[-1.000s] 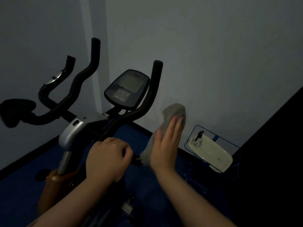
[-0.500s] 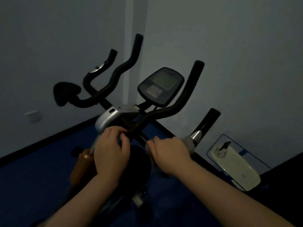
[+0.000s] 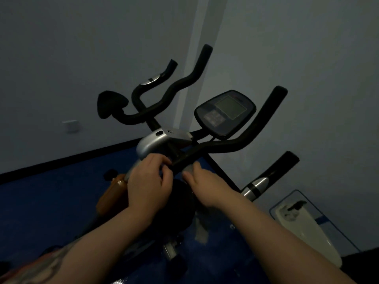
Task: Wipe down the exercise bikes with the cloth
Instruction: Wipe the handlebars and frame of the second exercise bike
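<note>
Grey cloth (image 3: pixel 189 168) wrapped on bar (image 3: pixel 207 150) under right hand (image 3: pixel 205 186); left hand (image 3: pixel 149 181) curled at 9 o'clock, contents unclear. Loose wrap may slip.

Both forearms reached forward, bare. Left hand (image 3: pixel 148 186) curled, thumb and fingers pinching inward. Right hand (image 3: pixel 205 184) beside it, palm down, fingers bent downward. Hands close together, not touching.

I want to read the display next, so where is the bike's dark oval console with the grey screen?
In the head view the dark oval console sits right of centre, between the two upswept black handlebars, above and beyond both hands, against the pale wall.
</note>
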The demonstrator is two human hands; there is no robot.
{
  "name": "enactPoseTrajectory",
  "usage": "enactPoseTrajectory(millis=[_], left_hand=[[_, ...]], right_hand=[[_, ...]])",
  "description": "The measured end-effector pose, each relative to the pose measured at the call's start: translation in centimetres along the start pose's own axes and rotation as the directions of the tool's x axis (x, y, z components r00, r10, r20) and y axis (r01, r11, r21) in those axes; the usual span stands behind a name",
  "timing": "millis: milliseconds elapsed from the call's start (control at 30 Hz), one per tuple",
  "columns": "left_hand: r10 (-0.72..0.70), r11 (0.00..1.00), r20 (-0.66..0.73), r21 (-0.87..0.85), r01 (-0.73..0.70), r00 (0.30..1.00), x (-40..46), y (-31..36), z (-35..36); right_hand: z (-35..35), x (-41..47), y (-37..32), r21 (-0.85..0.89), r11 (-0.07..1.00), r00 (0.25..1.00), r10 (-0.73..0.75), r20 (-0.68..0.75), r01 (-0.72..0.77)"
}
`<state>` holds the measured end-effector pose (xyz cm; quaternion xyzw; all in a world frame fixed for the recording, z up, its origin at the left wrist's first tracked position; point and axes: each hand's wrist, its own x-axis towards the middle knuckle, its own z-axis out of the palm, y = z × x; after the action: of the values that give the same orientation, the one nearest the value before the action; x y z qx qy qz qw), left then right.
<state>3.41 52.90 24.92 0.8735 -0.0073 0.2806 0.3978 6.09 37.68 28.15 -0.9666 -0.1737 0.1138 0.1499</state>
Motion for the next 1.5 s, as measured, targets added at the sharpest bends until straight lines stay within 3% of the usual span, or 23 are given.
enactPoseTrajectory(millis=[100,233,367,433,533,600,667,733,800,867,933,1033,1133,1200,1267,1367,1433,1500], left_hand=[[-0.006,0.999,0.000,0.034,0.006,1.000,-0.2,0.4,-0.1],[-0.037,0.998,-0.049,0.050,0.039,0.998,-0.1,0.0,0.0],[-0.033,0.996,-0.086,0.084,0.040,0.996,-0.1,0.2,0.1],[-0.024,0.992,-0.079,0.121,0.033,0.997,-0.3,0.5,0.0],[0.040,0.976,-0.031,0.214,-0.033,0.999,-0.6,0.9,-0.3],[0.145,0.959,0.020,0.242,-0.146,0.989,-0.8,2.1,-0.1],[0.253,0.947,0.105,0.179,-0.268,0.962,-1.0,3.7,0.6],[0.293,0.940,0.154,0.136,-0.314,0.944,-1.0,4.6,0.8],[0.300,0.940,0.145,0.127,-0.318,0.943,-0.8,4.5,0.7],[0.299,0.942,0.122,0.122,-0.313,0.946,-0.9,4.1,0.6],[0.294,0.942,0.108,0.136,-0.307,0.950,-1.0,4.2,0.6],[0.315,0.932,0.107,0.155,-0.329,0.943,-1.1,4.4,0.7],[0.318,0.932,0.091,0.155,-0.329,0.944,-1.1,4.2,0.7],[0.315,0.933,0.096,0.151,-0.326,0.944,-1.1,4.2,0.6],[0.311,0.935,0.103,0.145,-0.324,0.945,-1.0,4.1,0.6],[0.296,0.938,0.102,0.155,-0.309,0.950,-1.1,4.2,0.7],[0.294,0.937,0.095,0.167,-0.306,0.951,-1.0,4.2,0.8],[0.295,0.936,0.105,0.168,-0.309,0.950,-1.0,4.3,0.8]], right_hand=[[0.3,-3.4,1.6,-0.261,0.960,0.993,-0.116,-0.028,0.105],[0.1,-5.5,4.0,-0.548,0.801,0.959,-0.284,0.005,0.240],[0.7,-2.2,1.1,-0.331,0.941,0.984,-0.123,-0.131,0.074],[1.3,-2.3,0.7,-0.368,0.930,0.972,-0.090,-0.216,0.005],[1.5,-5.8,2.6,-0.533,0.842,0.927,-0.264,-0.268,0.086],[-0.2,-7.7,5.9,-0.598,0.755,0.824,-0.502,-0.262,0.269],[-3.6,-8.4,9.8,-0.594,0.744,0.774,-0.558,-0.301,0.305],[-5.9,-8.4,11.6,-0.569,0.802,0.756,-0.483,-0.442,0.180],[-4.4,-7.9,10.2,-0.413,0.911,0.679,-0.311,-0.665,0.012],[-0.4,-7.3,7.6,-0.254,0.967,0.618,-0.209,-0.758,0.015],[2.7,-7.8,6.8,-0.321,0.936,0.626,-0.336,-0.703,0.142],[-0.4,-8.2,9.9,-0.610,0.746,0.651,-0.606,-0.457,0.266],[-6.9,-7.7,13.5,-0.783,0.594,0.635,-0.680,-0.366,0.184],[-9.5,-7.1,14.5,-0.846,0.512,0.668,-0.681,-0.298,0.145],[-10.7,-6.5,14.9,-0.794,0.591,0.693,-0.632,-0.345,0.144],[-11.6,-6.3,15.3,-0.439,0.896,0.742,-0.334,-0.581,0.060],[-11.2,-6.2,15.1,-0.214,0.977,0.772,-0.127,-0.623,-0.012],[-9.8,-6.6,14.2,-0.051,0.991,0.703,0.049,-0.710,-0.121]])
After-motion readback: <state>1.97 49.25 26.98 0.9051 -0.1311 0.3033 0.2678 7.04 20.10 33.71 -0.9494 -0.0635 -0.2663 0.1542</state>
